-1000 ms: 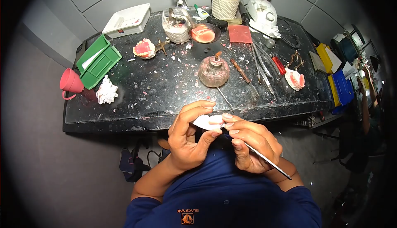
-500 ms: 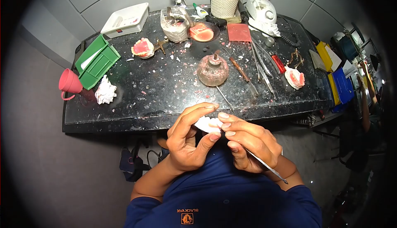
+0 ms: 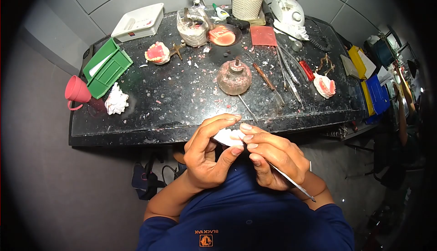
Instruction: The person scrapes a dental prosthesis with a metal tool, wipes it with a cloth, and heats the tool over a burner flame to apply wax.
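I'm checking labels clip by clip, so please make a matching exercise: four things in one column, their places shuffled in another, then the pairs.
1. Cup
2. Held tool
3. Burner
4. Held white piece

A. mid-desk
B. in the left hand
C. at the desk's left end
D. in the right hand

Pairs: 1-C, 2-D, 3-A, 4-B
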`<state>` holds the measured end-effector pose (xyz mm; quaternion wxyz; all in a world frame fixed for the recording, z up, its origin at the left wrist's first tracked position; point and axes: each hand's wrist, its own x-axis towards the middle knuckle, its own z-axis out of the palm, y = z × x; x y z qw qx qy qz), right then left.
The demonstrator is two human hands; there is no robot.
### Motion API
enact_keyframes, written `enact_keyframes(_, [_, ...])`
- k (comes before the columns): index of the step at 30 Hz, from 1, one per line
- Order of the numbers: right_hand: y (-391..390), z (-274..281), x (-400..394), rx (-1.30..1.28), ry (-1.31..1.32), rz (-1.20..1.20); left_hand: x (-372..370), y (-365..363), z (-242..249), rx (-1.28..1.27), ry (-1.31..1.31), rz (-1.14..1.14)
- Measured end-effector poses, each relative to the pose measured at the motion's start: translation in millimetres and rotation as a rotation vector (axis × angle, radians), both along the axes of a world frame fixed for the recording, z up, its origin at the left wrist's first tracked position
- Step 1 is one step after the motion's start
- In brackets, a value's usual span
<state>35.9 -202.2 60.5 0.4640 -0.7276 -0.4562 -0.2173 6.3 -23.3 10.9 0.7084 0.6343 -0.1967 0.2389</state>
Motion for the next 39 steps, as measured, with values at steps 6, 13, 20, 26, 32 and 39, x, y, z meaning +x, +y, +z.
enact_keyframes(6, [-1, -1, -1, 0.009, 0.017, 0.010, -1, 0, 0, -0.028, 0.022, -0.028])
enact_keyframes(13, [-1, 0, -1, 0.021, 0.039, 0.022, -2, 0, 1, -0.045, 0.047, -0.047])
enact_keyframes(20, [-3, -3, 2, 0.135, 0.156, 0.050, -6, 10, 14, -0.235, 0.388, -0.280])
enact_keyframes(26, [-3, 2, 4, 0.150, 0.299, 0.139, -5, 17, 7, -0.300, 0.539, -0.434])
enact_keyframes(32, [-2, 1, 3, 0.161, 0.335, 0.159, -4, 17, 9, -0.319, 0.509, -0.460])
enact_keyframes(39, [-3, 2, 3, 0.165, 0.349, 0.172, -4, 18, 9, -0.313, 0.524, -0.448])
